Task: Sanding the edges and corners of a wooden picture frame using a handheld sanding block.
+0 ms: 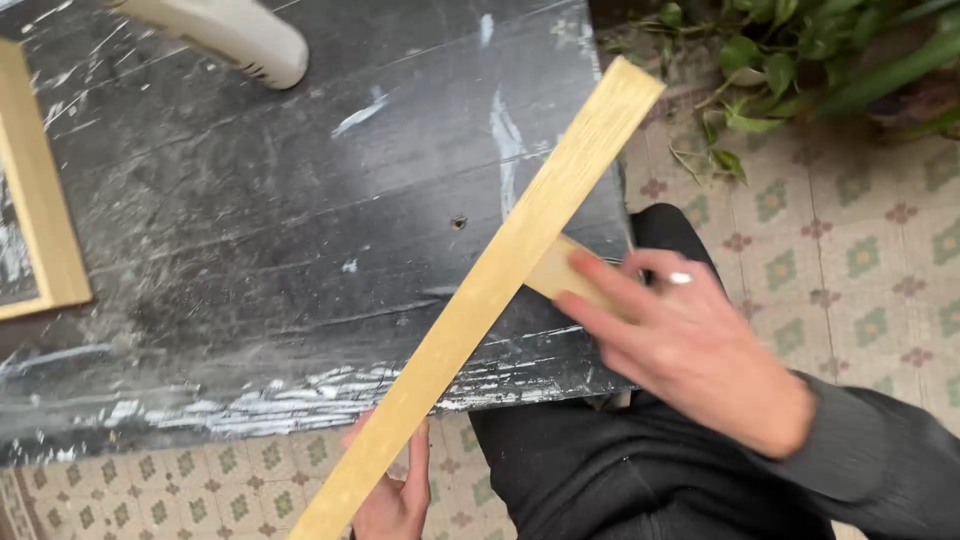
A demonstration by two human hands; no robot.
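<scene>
A long pale wooden strip (500, 270) lies slanted across the right edge of a black paint-smeared table (250, 220), its upper end over the table's right corner and its lower end off the front edge. My left hand (395, 495) grips the strip's lower end from beneath. My right hand (690, 340), with a ring on one finger, presses a small tan block (560, 272) against the strip's right side near its middle.
A wooden frame (40, 200) lies at the table's left edge. A cream-coloured tool body (230, 35) rests at the table's far side. Green plants (800, 60) stand at the upper right over a patterned tile floor (860, 260). My dark-trousered legs are below.
</scene>
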